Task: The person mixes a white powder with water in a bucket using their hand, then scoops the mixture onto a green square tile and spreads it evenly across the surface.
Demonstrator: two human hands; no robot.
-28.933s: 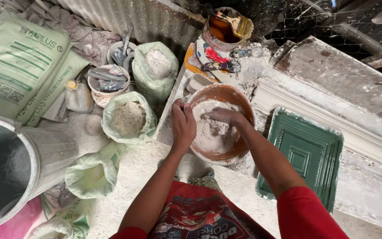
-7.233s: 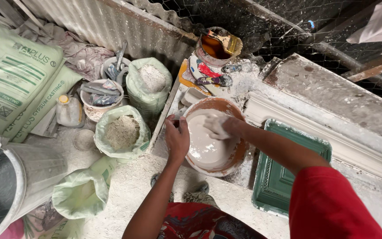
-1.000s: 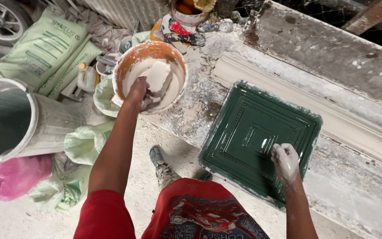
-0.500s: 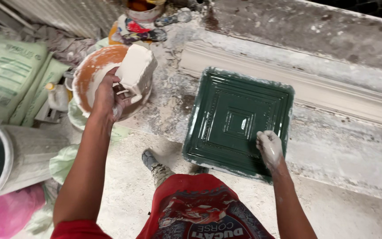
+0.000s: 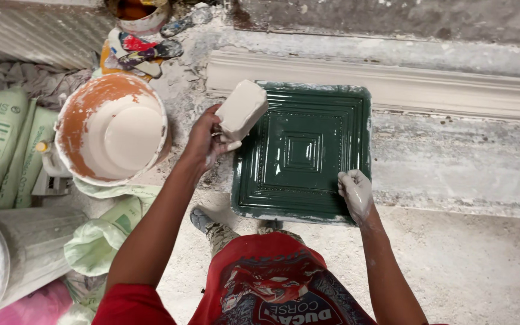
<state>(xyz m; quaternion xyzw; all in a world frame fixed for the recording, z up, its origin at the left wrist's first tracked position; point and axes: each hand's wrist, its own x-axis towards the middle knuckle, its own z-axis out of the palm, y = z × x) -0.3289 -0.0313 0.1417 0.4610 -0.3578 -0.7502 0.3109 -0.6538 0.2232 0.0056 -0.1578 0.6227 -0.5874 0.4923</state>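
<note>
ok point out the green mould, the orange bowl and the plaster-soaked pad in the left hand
green mould point(image 5: 299, 150), head view, on its stepped square centre
orange bowl point(image 5: 79, 117), head view, on its inner wall
plaster-soaked pad point(image 5: 242, 108), head view, on its top face
</note>
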